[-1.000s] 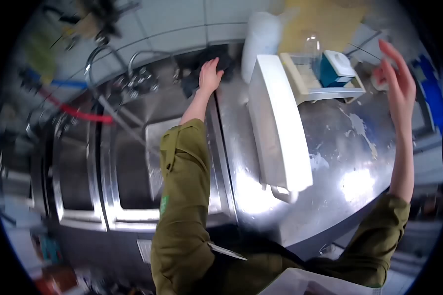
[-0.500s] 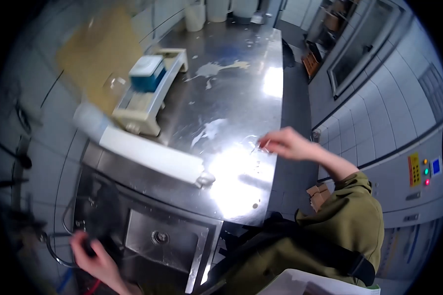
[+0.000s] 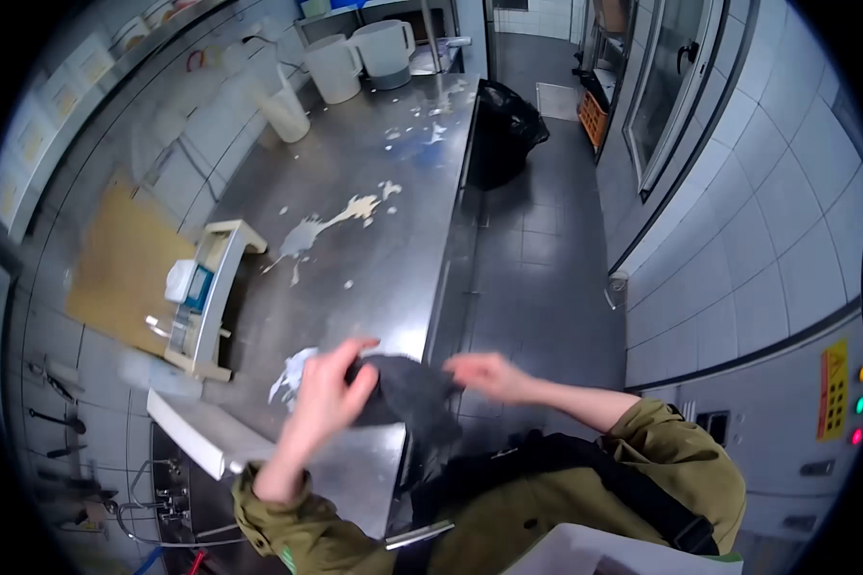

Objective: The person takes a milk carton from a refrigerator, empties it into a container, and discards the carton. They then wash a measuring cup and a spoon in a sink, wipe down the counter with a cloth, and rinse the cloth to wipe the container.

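A dark grey cloth [image 3: 412,393], blurred by motion, hangs in front of my body at the counter's near right edge. My left hand [image 3: 328,398] grips its left side, fingers and thumb closed round it. At the cloth's right end, my right hand [image 3: 489,376] has its fingers pressed together on the edge. Below and behind the cloth is the steel counter [image 3: 364,470]. A white, creamy smear [image 3: 291,377] lies just left of my left hand.
A long white box [image 3: 184,431] lies by the sink at the left. Behind it stands a cream rack [image 3: 222,264] with a blue and white container [image 3: 190,285]. More spills [image 3: 326,225] mark the counter. Large jugs [image 3: 334,69] are at the back; a black bag [image 3: 506,129] is beside the aisle.
My left hand has come up from over the sink to the counter edge with the dark cloth. My right hand has moved down and left to the cloth. The view has shifted.
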Motion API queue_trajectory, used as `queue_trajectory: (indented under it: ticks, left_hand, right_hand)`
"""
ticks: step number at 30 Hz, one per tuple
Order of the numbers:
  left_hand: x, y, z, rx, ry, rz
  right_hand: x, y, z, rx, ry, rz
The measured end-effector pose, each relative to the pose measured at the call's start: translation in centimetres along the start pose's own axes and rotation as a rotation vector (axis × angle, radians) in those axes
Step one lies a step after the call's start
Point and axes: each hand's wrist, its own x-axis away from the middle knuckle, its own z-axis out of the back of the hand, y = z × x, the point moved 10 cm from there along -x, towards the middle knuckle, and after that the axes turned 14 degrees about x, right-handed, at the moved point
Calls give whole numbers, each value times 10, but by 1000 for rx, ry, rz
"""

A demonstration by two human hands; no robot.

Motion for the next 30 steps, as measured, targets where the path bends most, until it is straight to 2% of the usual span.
queue_trajectory:
  ticks: [1, 3, 4, 6, 7, 9, 11, 12, 15, 19, 21, 24, 25, 27, 28, 29, 30]
  left_hand:
    - [-36, -8, -18, 35, -88, 86]
    - [-97, -40, -61, -6, -362, 238]
    - [-131, -55, -71, -103, -368, 173]
    - [-196, -97, -93, -295, -379, 52]
    - [-232, -126, -101, -118, -438, 199]
    - [-309, -138, -100, 333, -337, 55]
    - [-382, -166, -95, 694, -239, 238]
    - [-423, -177, -94, 887, -183, 318]
    - [-551, -203, -101, 1157, -107, 204]
    - [-716, -253, -100, 792, -74, 315]
    - [-794, -274, -95, 740, 2, 216]
    - [-891, -334, -104, 487, 66, 214]
    - [-915, -352, -108, 296, 107, 133]
    - [-962, -378, -120, -118, 148, -22]
    - [-963, -393, -130, -322, 179, 157]
    - [-971, -401, -146, -700, 138, 198]
    - [-980, -399, -163, -759, 110, 113]
  right_hand:
    - [-9, 27, 57, 36, 141, -79]
    - [-36, 20, 165, 316, 453, -10]
    - [-52, 11, 202, 549, 576, 178]
    - [-92, 24, 261, 693, 639, 270]
    - [-114, 34, 289, 722, 655, 277]
    - [-159, 59, 352, 728, 704, 254]
    - [-207, 88, 423, 602, 713, 161]
    - [-235, 90, 458, 637, 722, 168]
    - [-301, 112, 546, 570, 728, 58]
    - [-410, 140, 649, 556, 783, 105]
    - [-467, 170, 690, 613, 783, 83]
    - [-559, 250, 732, 379, 669, -131]
    - [-586, 272, 740, 355, 690, -83]
    - [-635, 324, 737, 343, 589, -170]
    - [-655, 328, 725, 906, 484, -89]
    - [-670, 344, 713, 1251, 381, -75]
    - [-685, 342, 706, 1324, 320, 98]
